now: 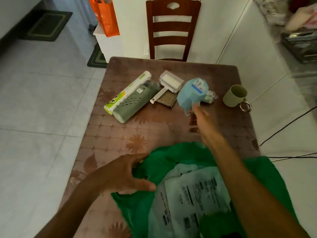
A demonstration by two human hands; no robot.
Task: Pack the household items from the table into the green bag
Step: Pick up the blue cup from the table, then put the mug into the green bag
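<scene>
The green bag lies open at the table's near edge, with a white printed package inside. My left hand grips the bag's left rim. My right hand reaches across the table and pinches the lower edge of a blue plastic item, which looks slightly lifted. Farther left lie a grey-green perforated holder, a roll in frog-print wrapping, a white lint roller and a brown scrub pad. A pale green mug stands at the right.
The brown patterned table fills the middle. A wooden chair stands at its far side. A small clear packet lies behind the blue item. An orange bag hangs at the back left. Black cables run on the right.
</scene>
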